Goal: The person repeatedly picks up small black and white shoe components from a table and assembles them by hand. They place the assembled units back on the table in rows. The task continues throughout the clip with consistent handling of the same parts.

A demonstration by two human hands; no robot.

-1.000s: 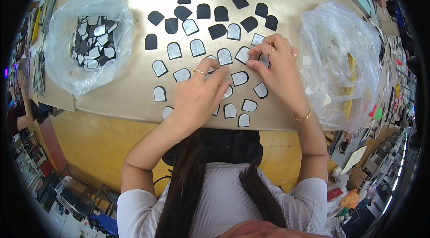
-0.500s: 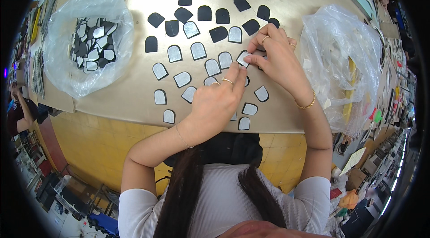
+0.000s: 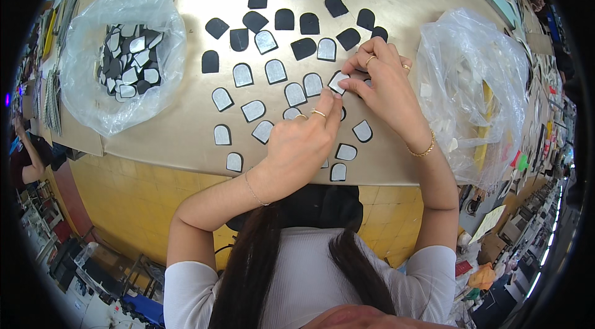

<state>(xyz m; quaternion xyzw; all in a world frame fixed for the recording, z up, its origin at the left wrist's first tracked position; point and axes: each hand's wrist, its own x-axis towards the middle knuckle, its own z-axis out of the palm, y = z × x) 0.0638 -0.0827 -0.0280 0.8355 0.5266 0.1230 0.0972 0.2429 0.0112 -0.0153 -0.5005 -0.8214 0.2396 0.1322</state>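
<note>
We pinch one grey-faced piece (image 3: 338,82) between the fingertips of both hands, left hand (image 3: 304,143) and right hand (image 3: 384,84) closed on it just above the table (image 3: 173,137); other pieces (image 3: 274,71) lie around; a bag (image 3: 118,56) sits left, another bag (image 3: 474,81) right.

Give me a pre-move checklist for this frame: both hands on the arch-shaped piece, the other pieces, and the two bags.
1. Both hands on one piece: left hand and right hand pinch the silver-faced piece. Ok.
2. Piece lifted or flat: cannot tell.
3. Neighbouring silver pieces lie separate, not overlapping. Ok.
4. Black pieces grouped at the far side of the table. Ok.
5. Left bag open, pieces inside. Ok.
6. Right bag contents: cannot tell.
</note>
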